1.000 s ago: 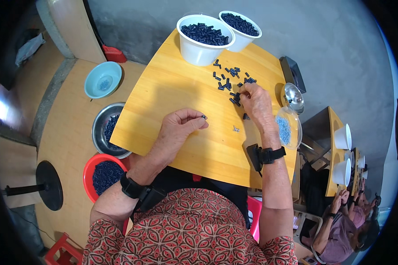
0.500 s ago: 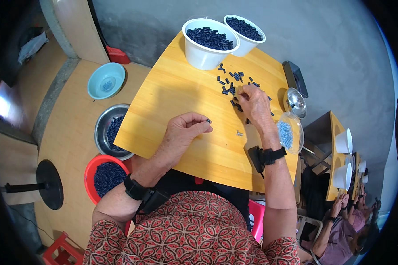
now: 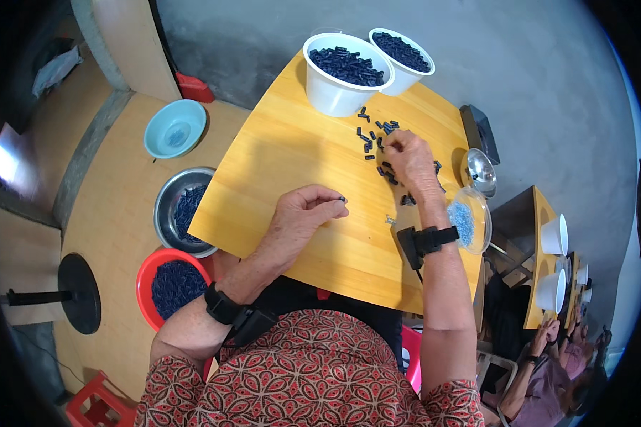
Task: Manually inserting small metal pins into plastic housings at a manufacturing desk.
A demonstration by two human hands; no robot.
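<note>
My left hand (image 3: pixel 295 222) is held over the near part of the yellow table, thumb and forefinger closed on a small dark cylindrical piece (image 3: pixel 342 200). Only the end of that piece shows past the fingertips. Farther right, my right hand (image 3: pixel 413 165) reaches among loose black cylindrical pieces (image 3: pixel 368 147) scattered on the wood. Its fingertips are pinched together, and whether they hold a piece is hidden. Beside my right wrist lies a clear dish of small pale blue parts (image 3: pixel 461 222). A few tiny clear bits (image 3: pixel 390 220) lie between the hands.
Two white tubs (image 3: pixel 342 96) full of black pieces stand at the table's far edge. A metal bowl (image 3: pixel 481 173) and dark box (image 3: pixel 479 134) are at its right. On the left are a blue basin (image 3: pixel 153 135), steel bowl (image 3: pixel 165 220) and red basin (image 3: pixel 147 285). Co-workers sit far right.
The view has shifted slightly, moving the table a little right in the picture. My right hand stays at the loose pieces, and my left keeps its pinch on the small piece.
</note>
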